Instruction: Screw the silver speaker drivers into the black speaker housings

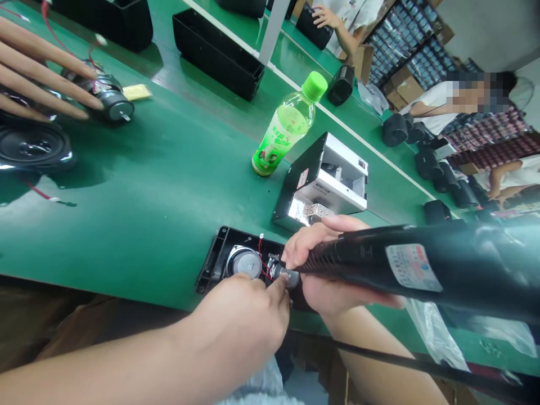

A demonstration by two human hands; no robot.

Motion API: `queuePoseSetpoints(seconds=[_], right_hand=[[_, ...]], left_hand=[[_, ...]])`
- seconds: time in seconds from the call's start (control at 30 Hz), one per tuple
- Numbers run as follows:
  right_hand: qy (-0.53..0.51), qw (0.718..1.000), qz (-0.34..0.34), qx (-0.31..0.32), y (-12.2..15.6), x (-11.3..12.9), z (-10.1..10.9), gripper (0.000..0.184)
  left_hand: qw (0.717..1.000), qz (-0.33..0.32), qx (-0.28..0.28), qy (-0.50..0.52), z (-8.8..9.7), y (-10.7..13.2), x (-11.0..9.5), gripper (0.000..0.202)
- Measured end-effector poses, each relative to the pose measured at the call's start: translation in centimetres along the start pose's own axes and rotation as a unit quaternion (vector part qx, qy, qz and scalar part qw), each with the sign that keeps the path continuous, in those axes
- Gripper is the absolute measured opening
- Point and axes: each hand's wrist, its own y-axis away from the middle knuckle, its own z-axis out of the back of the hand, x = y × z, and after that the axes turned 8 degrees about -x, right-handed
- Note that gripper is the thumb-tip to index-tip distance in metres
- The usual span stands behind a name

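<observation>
Two speakers (243,262) sat in a black housing (213,260) on the green bench (126,236) — the left hand (236,318) gripped one, the right hand (333,281) clenched an electric screwdriver (413,267), its tip hidden.

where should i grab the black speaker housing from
Grip the left end wall of the black speaker housing, coming from the left: that rim stands free, while the left hand and right hand crowd the other end around the wired driver.
</observation>
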Motion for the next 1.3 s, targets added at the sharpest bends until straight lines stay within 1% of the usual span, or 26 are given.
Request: queuePoseSetpoints(seconds=[0.07, 0.13, 0.2, 0.27, 0.3, 0.33, 0.37, 0.4, 0.47, 0.53, 0.6, 0.67, 0.73, 0.8, 0.87, 0.93, 1.0, 1.13, 1.2, 1.3], right_hand=[[-0.027, 0.999, 0.046, -0.009, -0.1, -0.1, -0.7, 0.081], [-0.041, 0.997, 0.072, -0.007, -0.5, 0.6, -1.0, 0.074], [-0.053, 0.994, 0.091, -0.016, -1.2, 2.5, -0.7, 0.068], [-0.056, 0.991, 0.098, -0.073, -2.0, 5.2, 0.2, 0.059], [-0.045, 0.989, 0.091, -0.111, -2.5, 6.6, 0.8, 0.053], [-0.031, 0.985, 0.098, -0.136, -3.0, 7.7, 1.4, 0.049], [-0.016, 0.985, 0.112, -0.129, -3.7, 8.6, 1.9, 0.05], [-0.008, 0.983, 0.142, -0.117, -4.5, 9.1, 2.2, 0.054], [-0.014, 0.974, 0.207, -0.093, -6.0, 9.0, 2.2, 0.066], [-0.026, 0.965, 0.233, -0.118, -7.4, 8.0, 1.4, 0.07], [-0.02, 0.968, 0.206, -0.139, -8.1, 6.9, 0.4, 0.067], [-0.016, 0.977, 0.167, -0.133, -8.3, 6.2, -0.3, 0.067], [-0.014, 0.982, 0.138, -0.125, -8.2, 5.8, -0.5, 0.069], [-0.011, 0.977, 0.155, -0.146, -8.2, 5.4, -0.3, 0.075], [-0.016, 0.972, 0.173, -0.159, -8.3, 4.7, 0.1, 0.081], [-0.038, 0.973, 0.168, -0.152, -8.1, 4.2, 0.6, 0.085], [-0.057, 0.979, 0.135, -0.142, -7.4, 4.4, 1.0, 0.079], [-0.073, 0.985, 0.081, -0.137, -4.2, 7.1, 1.3, 0.052], [-0.068, 0.986, 0.073, -0.13, -2.3, 8.4, 1.2, 0.046], [-0.058, 0.988, 0.08, -0.117, 0.2, 8.9, 1.0, 0.041]], left_hand=[[1.0, 0.002, 0.001, 0.0, 0.0, 0.1, 0.0, 0.036], [1.0, 0.002, -0.019, -0.012, 0.1, 0.5, 0.1, 0.034], [0.997, -0.003, -0.069, -0.034, 0.3, 1.4, 0.4, 0.031], [0.991, -0.011, -0.125, -0.05, 0.5, 2.6, 1.1, 0.03], [0.988, -0.009, -0.146, -0.05, 0.7, 3.1, 1.5, 0.03], [0.986, -0.001, -0.159, -0.043, 0.8, 3.6, 1.9, 0.029], [0.986, 0.008, -0.164, -0.03, 0.8, 4.0, 2.4, 0.028], [0.986, 0.015, -0.166, -0.014, 0.9, 4.1, 2.8, 0.028], [0.986, 0.014, -0.168, 0.019, 0.8, 3.7, 3.5, 0.028], [0.986, -0.004, -0.163, 0.038, 0.7, 2.7, 3.9, 0.027], [0.985, -0.021, -0.162, 0.048, 0.4, 1.6, 4.2, 0.025], [0.985, -0.03, -0.161, 0.059, 0.2, 0.9, 4.4, 0.022], [0.985, -0.021, -0.158, 0.072, 0.0, 0.8, 4.4, 0.02], [0.983, 0.007, -0.163, 0.081, -0.2, 1.1, 4.3, 0.015], [0.979, 0.04, -0.184, 0.082, -0.3, 1.6, 4.2, 0.011], [0.974, 0.066, -0.202, 0.075, -0.3, 1.9, 4.2, 0.016], [0.973, 0.076, -0.205, 0.073, -0.3, 2.3, 4.4, 0.017], [0.973, 0.073, -0.203, 0.087, -0.4, 2.6, 4.7, 0.013], [0.972, 0.074, -0.201, 0.094, -0.5, 2.6, 4.7, 0.013], [0.972, 0.074, -0.201, 0.101, -0.6, 2.5, 4.8, 0.013]])
